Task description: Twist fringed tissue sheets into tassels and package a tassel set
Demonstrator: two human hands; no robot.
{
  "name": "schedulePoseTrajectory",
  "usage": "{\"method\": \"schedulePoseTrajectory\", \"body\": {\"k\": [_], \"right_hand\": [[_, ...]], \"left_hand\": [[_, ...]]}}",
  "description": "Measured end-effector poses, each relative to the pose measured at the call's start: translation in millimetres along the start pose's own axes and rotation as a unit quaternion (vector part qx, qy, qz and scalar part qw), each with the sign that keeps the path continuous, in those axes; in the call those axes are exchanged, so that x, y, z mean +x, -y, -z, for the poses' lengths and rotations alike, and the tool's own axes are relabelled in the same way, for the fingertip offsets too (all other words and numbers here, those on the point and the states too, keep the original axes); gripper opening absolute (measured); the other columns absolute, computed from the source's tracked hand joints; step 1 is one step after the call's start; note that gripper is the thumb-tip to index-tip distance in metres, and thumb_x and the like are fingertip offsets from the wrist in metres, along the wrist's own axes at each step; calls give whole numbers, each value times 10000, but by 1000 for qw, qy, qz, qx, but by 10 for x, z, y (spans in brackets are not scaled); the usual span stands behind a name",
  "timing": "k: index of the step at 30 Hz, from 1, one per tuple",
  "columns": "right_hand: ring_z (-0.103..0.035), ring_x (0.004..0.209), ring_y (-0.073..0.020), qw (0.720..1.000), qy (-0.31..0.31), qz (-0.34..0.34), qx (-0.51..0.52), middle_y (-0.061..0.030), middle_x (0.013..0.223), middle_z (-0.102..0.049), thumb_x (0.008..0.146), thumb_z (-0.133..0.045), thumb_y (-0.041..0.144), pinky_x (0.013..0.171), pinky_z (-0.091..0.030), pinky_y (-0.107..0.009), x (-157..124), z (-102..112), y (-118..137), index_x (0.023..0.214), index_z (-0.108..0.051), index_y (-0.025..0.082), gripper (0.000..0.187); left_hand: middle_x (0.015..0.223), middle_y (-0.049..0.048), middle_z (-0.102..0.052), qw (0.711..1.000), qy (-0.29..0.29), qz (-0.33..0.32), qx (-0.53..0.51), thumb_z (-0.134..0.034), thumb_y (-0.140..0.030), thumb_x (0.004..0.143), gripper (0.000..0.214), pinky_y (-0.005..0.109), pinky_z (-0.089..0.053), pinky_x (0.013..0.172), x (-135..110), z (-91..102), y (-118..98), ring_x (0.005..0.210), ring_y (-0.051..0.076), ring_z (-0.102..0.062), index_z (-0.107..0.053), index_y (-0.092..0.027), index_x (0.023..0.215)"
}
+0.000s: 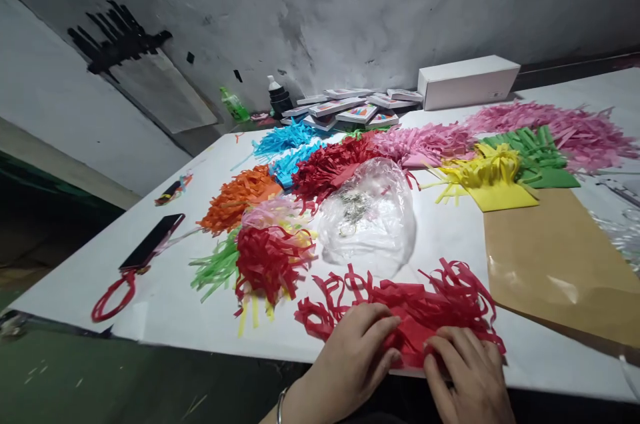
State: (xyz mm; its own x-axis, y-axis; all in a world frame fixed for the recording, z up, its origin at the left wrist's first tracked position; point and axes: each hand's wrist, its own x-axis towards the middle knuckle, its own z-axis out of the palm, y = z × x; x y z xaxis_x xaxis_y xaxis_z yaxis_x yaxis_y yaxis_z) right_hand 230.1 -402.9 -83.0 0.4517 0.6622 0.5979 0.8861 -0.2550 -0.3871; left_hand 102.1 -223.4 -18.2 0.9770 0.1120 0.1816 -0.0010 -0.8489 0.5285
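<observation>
A piece of red fringed paper [415, 307] lies at the near edge of the white table [165, 304]. My left hand [353, 357] rests on its left part, fingers curled and pressing down on the paper. My right hand [467, 374] presses on its right part, fingertips bent onto the paper. Just beyond it sits a clear plastic bag [367, 214] holding small metal rings. To the left lies a bundle of red, green and yellow fringed paper [260, 264].
Fringed paper piles in orange [237, 194], blue [287, 144], red [333, 164], pink [550, 124], yellow [487, 177] and green [537, 157] cross the table. A brown sheet [560, 264] lies right, a phone [153, 241] left, a white box [467, 81] and small flat boxes [350, 111] behind.
</observation>
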Motion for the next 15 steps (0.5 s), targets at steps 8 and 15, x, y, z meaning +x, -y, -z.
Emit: {"method": "schedulePoseTrajectory", "body": {"k": [8,15], "right_hand": [[-675,772,-281,976,-44,-40,-212,-79,842,-704,957,-445,290,743,-428,-464,-14,305,-395,919,-600,210,179],[-659,1019,-411,954,-118,-129,-242,-215,1164,-680,914,-560,281,880,-488,-567,41,666,-442,1287,-593,130,404]], "left_hand": [[1266,131,-598,999,37,26,-23,-632,-192,914,407,450,-511,998,-45,-11,66,1158,277,-558,-522,-216,1305],[1149,102,-659,1000,3,-22,6,-579,-122,924,275,427,-531,902,-13,-49,15,1039,257,-576,-622,-230,1174]]}}
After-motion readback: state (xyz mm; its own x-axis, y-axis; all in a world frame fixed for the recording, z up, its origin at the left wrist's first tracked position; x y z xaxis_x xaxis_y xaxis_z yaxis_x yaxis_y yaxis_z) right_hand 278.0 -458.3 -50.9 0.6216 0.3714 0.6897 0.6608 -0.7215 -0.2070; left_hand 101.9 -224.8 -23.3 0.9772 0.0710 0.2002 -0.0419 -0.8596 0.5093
